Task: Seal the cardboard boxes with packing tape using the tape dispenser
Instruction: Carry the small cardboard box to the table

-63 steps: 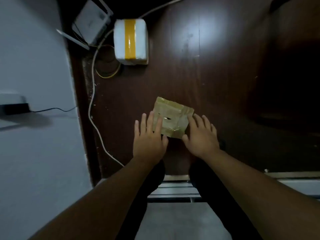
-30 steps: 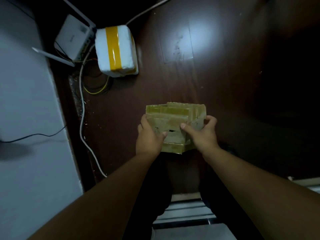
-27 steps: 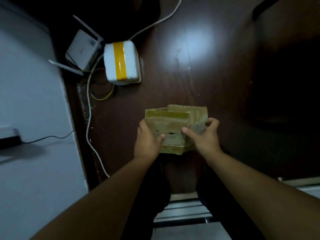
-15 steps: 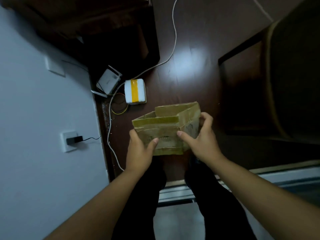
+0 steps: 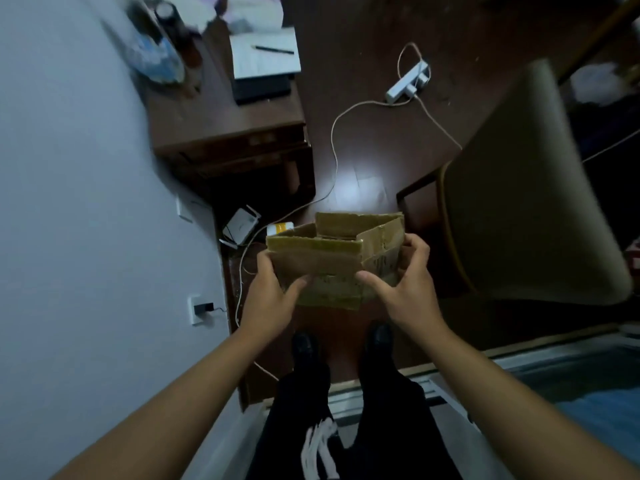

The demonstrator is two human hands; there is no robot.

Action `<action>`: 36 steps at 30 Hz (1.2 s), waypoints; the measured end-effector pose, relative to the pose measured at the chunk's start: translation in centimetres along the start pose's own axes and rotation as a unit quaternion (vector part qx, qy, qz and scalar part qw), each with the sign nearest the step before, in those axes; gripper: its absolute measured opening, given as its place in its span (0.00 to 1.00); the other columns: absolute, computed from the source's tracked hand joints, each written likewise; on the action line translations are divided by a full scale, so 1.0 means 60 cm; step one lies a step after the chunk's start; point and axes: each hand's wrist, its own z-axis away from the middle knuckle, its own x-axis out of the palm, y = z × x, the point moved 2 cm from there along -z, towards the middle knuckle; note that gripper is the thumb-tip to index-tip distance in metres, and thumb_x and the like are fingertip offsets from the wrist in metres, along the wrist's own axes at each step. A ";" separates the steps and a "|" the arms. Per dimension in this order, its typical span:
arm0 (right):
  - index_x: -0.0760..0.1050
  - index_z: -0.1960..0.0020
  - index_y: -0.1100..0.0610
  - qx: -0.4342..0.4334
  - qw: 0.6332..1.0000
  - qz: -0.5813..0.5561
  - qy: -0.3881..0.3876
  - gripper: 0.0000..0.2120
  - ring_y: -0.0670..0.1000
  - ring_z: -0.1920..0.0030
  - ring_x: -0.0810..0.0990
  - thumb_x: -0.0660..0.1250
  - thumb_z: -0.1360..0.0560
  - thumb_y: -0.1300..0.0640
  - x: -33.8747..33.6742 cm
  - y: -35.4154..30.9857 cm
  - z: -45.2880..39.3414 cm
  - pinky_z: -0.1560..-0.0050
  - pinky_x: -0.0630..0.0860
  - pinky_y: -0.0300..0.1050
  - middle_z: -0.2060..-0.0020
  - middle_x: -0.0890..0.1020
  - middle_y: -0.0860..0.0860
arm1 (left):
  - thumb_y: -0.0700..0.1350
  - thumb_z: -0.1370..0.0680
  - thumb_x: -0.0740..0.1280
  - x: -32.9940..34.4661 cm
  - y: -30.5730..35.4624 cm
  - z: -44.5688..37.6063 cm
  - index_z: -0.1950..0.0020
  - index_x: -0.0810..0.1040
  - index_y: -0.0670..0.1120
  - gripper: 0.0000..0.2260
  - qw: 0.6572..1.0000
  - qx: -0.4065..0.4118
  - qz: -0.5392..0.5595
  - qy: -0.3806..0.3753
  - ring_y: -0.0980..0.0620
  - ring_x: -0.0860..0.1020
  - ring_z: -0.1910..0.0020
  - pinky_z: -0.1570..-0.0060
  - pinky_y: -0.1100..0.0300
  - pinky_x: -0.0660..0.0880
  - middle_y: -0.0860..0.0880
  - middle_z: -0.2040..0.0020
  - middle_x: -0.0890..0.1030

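A small brown cardboard box (image 5: 332, 268), wrapped in glossy tape and with its top flaps standing open, is held in the air in front of me. My left hand (image 5: 273, 299) grips its left side, thumb on the near face. My right hand (image 5: 405, 289) grips the right side, fingers curled round the far corner. A white foam box with a yellow tape stripe (image 5: 278, 228) lies on the floor, mostly hidden behind the cardboard box. No tape dispenser is in sight.
A dark wooden desk (image 5: 221, 123) with papers stands at the upper left by the wall. A white router (image 5: 240, 225) and cables lie on the floor, a power strip (image 5: 407, 81) farther off. A padded chair (image 5: 519, 202) stands to the right. My feet (image 5: 341, 341) are below the box.
Both hands took hold of the box on the floor and lifted it up. I have stood up, so the floor, router and foam box look farther away and the desk and chair have come into view.
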 end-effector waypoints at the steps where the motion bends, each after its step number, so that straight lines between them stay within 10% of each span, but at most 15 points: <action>1: 0.56 0.32 0.38 -0.005 1.000 -0.002 0.013 0.40 0.48 0.35 0.74 0.75 0.35 0.38 -0.007 -0.015 0.005 0.36 0.76 0.53 0.35 0.72 0.46 | 0.48 0.23 0.71 -0.009 0.014 0.005 0.38 0.60 0.56 0.22 1.000 0.008 0.002 0.003 0.79 0.71 0.50 0.56 0.78 0.72 0.66 0.46 0.71; 17: 0.56 0.23 0.46 -0.019 0.996 -0.027 0.080 0.33 0.37 0.39 0.74 0.70 0.22 0.57 -0.079 -0.057 0.000 0.34 0.75 0.50 0.39 0.73 0.39 | 0.43 0.21 0.68 0.000 0.135 -0.042 0.32 0.60 0.57 0.23 0.996 0.024 0.090 -0.010 0.61 0.73 0.41 0.44 0.61 0.73 0.59 0.40 0.72; 21: 0.55 0.23 0.44 -0.005 0.992 -0.096 0.078 0.34 0.49 0.32 0.75 0.70 0.22 0.55 -0.131 -0.046 -0.047 0.35 0.76 0.60 0.35 0.78 0.48 | 0.42 0.22 0.70 0.023 0.201 -0.090 0.31 0.60 0.61 0.27 0.995 0.022 0.097 -0.011 0.63 0.77 0.45 0.54 0.68 0.76 0.58 0.43 0.76; 32: 0.68 0.29 0.41 -0.107 0.993 -0.035 0.044 0.27 0.32 0.44 0.71 0.73 0.24 0.55 -0.229 -0.078 -0.177 0.45 0.65 0.25 0.45 0.70 0.40 | 0.47 0.22 0.69 0.067 0.317 -0.180 0.37 0.74 0.56 0.14 0.993 0.098 -0.054 0.033 0.54 0.75 0.43 0.45 0.53 0.76 0.51 0.38 0.73; 36: 0.66 0.25 0.44 -0.092 0.995 -0.008 0.023 0.32 0.46 0.43 0.72 0.74 0.25 0.54 -0.256 -0.096 -0.218 0.43 0.67 0.36 0.42 0.68 0.49 | 0.50 0.25 0.73 0.068 0.338 -0.218 0.33 0.71 0.59 0.22 0.994 0.099 -0.050 -0.013 0.56 0.71 0.40 0.42 0.56 0.73 0.54 0.37 0.69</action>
